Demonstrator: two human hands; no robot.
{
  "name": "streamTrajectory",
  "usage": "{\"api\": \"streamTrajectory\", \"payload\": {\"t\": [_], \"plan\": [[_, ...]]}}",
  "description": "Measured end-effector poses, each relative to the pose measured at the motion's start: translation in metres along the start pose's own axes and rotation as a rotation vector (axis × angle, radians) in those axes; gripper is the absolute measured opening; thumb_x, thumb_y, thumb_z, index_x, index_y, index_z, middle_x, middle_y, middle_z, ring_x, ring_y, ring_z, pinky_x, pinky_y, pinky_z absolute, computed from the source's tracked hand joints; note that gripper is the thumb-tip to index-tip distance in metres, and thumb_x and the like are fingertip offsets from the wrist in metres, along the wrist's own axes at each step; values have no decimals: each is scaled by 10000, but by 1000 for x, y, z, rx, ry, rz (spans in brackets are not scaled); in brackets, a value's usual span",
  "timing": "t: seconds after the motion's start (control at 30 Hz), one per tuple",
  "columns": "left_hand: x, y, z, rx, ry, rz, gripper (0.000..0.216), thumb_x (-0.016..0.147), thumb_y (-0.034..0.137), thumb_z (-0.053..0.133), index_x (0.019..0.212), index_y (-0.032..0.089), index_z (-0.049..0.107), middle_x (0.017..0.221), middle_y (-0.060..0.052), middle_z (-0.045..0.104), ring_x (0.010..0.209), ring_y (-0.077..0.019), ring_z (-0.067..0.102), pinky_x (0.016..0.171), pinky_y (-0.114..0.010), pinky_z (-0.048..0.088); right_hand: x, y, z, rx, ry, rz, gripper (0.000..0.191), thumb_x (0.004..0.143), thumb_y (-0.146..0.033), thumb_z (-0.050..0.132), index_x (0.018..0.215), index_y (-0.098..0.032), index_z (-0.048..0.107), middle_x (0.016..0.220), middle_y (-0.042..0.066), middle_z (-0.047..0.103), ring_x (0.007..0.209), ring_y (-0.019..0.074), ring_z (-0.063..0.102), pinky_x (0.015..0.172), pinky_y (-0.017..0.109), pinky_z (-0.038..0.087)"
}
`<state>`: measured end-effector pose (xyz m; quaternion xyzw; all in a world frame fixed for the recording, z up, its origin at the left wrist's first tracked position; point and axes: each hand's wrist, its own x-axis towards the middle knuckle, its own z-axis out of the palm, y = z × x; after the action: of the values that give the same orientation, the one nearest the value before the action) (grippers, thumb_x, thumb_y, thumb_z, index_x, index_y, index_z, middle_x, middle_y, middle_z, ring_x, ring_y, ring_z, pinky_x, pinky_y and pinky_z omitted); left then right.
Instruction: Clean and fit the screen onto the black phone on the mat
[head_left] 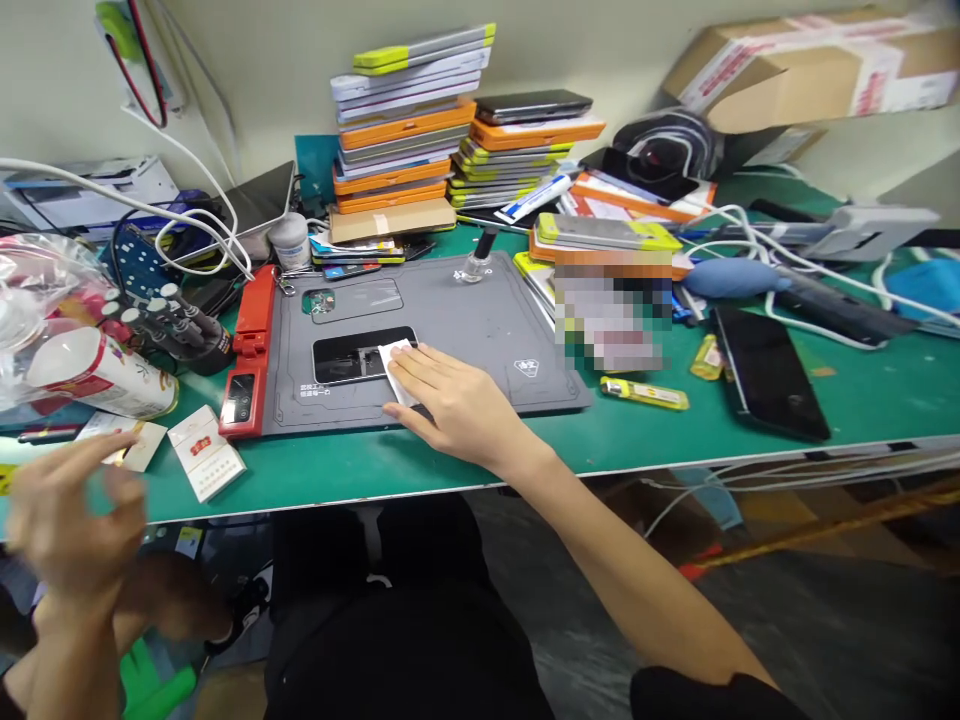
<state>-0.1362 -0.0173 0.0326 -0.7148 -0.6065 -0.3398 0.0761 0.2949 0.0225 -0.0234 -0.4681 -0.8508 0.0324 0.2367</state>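
Observation:
My right hand [454, 405] presses a folded white wipe [397, 372] onto the right end of a smartphone [345, 357]. Its fingers lie together over the wipe, with the thumb at the near side. The phone lies screen up on a grey work mat [465, 320], and its right end is hidden under wipe and fingers. Off to the left, my left hand [79, 510] is raised near the table's front edge, blurred by motion. Its fingers look apart and I see nothing in them. A white cigarette pack [204, 455] lies just right of it.
A red device [244, 370] borders the mat's left side. On the mat's far part stands a small glass bottle [477, 258]. Stacked flat boxes [405, 140] rise behind. To the right lie a yellow lighter-like item [643, 393] and a dark phone [772, 370]. Screwdrivers [180, 325] stand left.

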Motion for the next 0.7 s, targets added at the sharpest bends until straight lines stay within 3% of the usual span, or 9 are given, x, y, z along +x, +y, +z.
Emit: {"api": "streamTrajectory", "payload": {"t": [0.03, 0.07, 0.13, 0.17, 0.3, 0.4, 0.53, 0.7], "plan": [[10, 8, 9, 54, 18, 235, 337, 929, 303, 707, 1234, 430, 776, 1156, 32, 862, 1057, -348, 796, 1045, -620, 622, 0, 0, 0, -10, -1, -9, 727, 1240, -581, 364, 1597, -47, 705, 1670, 191, 649, 1617, 340, 604, 1419, 575, 451], [23, 17, 20, 58, -47, 423, 305, 956, 258, 703, 1219, 384, 794, 1156, 13, 868, 1027, -317, 802, 1005, -554, 636, 2, 0, 1, -23, -7, -15, 752, 1241, -589, 354, 1602, -23, 693, 1669, 210, 644, 1617, 345, 603, 1425, 573, 441], [56, 34, 46, 41, -123, 602, 218, 1046, 233, 615, 1123, 298, 808, 1040, -33, 867, 929, -265, 790, 899, -442, 625, 9, 3, 2, -54, -32, -12, 790, 1238, -607, 351, 1626, 9, 658, 1687, 240, 618, 1632, 358, 584, 1443, 579, 403], [73, 42, 60, 46, -165, 625, 251, 1089, 255, 553, 1096, 272, 803, 973, -49, 851, 859, -251, 767, 845, -415, 601, 14, 5, 3, -68, -48, -2, 802, 1232, -619, 365, 1642, 14, 639, 1703, 249, 600, 1644, 368, 567, 1450, 590, 383], [131, 67, 111, 113, -349, 480, 403, 1125, 421, 429, 1026, 216, 761, 903, -129, 794, 835, -287, 736, 707, -390, 453, 38, 13, 5, -105, -105, 47, 828, 1212, -634, 426, 1680, 30, 588, 1737, 277, 551, 1676, 399, 518, 1454, 617, 351], [151, 76, 134, 89, -441, 344, 472, 1123, 470, 398, 831, 230, 680, 869, -134, 782, 837, -283, 729, 706, -375, 365, 47, 15, 6, -123, -127, 52, 829, 1221, -612, 410, 1678, 61, 569, 1746, 290, 536, 1686, 387, 507, 1466, 588, 329], [153, 75, 144, 40, -437, 264, 574, 1133, 508, 380, 657, 243, 562, 674, -91, 684, 707, -256, 671, 705, -382, 314, 38, 11, 8, -117, -113, 44, 867, 1213, -647, 419, 1717, 52, 520, 1775, 281, 505, 1703, 384, 482, 1471, 590, 314], [145, 70, 144, -17, -394, 187, 637, 1154, 503, 350, 599, 238, 515, 578, -63, 578, 629, -223, 606, 711, -390, 291, 13, -1, 6, -84, -106, 40, 902, 1188, -706, 456, 1737, 7, 519, 1798, 265, 471, 1728, 384, 433, 1468, 621, 322]]}}
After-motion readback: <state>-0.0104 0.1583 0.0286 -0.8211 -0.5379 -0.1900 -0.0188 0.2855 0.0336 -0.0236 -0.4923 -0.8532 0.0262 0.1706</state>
